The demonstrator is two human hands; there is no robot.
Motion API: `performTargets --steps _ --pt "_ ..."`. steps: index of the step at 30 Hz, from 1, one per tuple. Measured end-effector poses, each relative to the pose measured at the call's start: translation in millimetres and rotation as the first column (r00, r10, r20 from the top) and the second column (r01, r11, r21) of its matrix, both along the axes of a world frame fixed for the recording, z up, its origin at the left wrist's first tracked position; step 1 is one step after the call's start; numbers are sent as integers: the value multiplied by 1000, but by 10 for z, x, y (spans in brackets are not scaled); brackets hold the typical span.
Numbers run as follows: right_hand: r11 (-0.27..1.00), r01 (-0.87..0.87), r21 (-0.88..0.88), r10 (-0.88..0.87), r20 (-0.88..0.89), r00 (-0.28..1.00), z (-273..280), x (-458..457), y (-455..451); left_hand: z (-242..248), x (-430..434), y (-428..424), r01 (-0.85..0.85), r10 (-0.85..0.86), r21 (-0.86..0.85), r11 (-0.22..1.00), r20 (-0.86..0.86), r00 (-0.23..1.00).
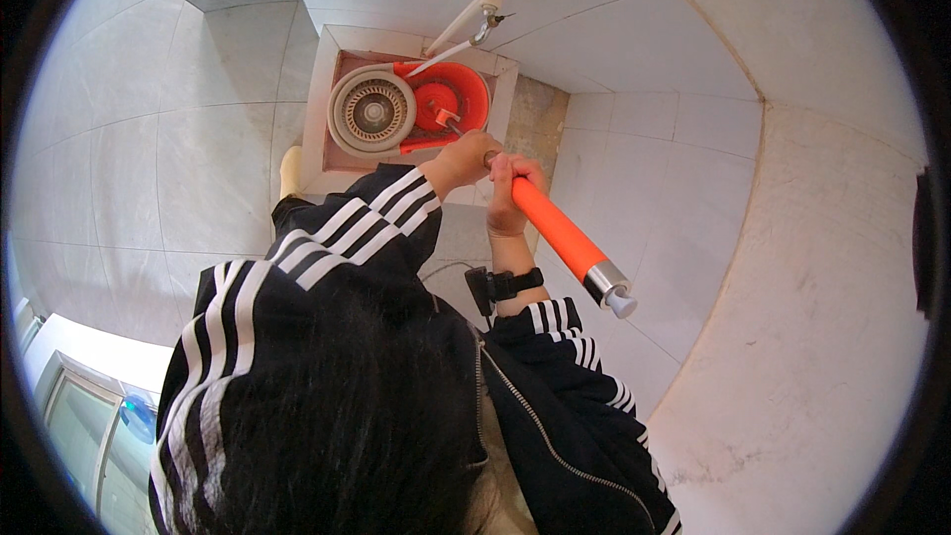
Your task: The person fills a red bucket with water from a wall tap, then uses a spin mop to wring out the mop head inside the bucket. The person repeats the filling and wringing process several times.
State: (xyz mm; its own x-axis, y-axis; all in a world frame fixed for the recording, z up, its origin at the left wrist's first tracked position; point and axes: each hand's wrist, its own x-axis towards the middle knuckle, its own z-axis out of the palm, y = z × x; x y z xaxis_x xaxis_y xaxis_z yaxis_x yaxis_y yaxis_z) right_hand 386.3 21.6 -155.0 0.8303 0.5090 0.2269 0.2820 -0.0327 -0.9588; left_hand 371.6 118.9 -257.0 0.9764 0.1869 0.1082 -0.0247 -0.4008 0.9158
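My left hand [466,157] is closed around the metal pole of a spin mop, just below its grip. My right hand [523,177] holds the lower end of the mop's orange handle [561,229], whose metal-collared end points back to the lower right. The mop's red disc head [435,105] is down in the red tub of a spin-mop bucket [475,93]; its fibres are hard to make out. Left of it in the same bucket sits the round beige spin basket [373,111], with nothing seen in it. My right wrist wears a black strapped device [499,285].
A low tiled basin [315,108] surrounds the bucket. Above it a metal tap [487,28] joins a white wall pipe [459,21]; a white hose or water stream runs towards the tub. White tiled walls [631,156] rise close on the right. A yellow shoe [291,169] stands beside the basin.
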Motion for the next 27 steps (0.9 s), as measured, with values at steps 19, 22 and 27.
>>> performTargets --steps 19,22,27 --pt "1000 2 16 -2 9 1000 44 -32 -5 -106 20 -56 -7 7 -14 1000 -42 999" --pt "999 6 51 -5 -16 1000 29 -44 1 -134 27 -50 36 -35 6 999 -65 997" --pt "998 21 65 -22 2 1000 -11 -56 -25 -143 32 -61 16 -17 29 999 42 999"
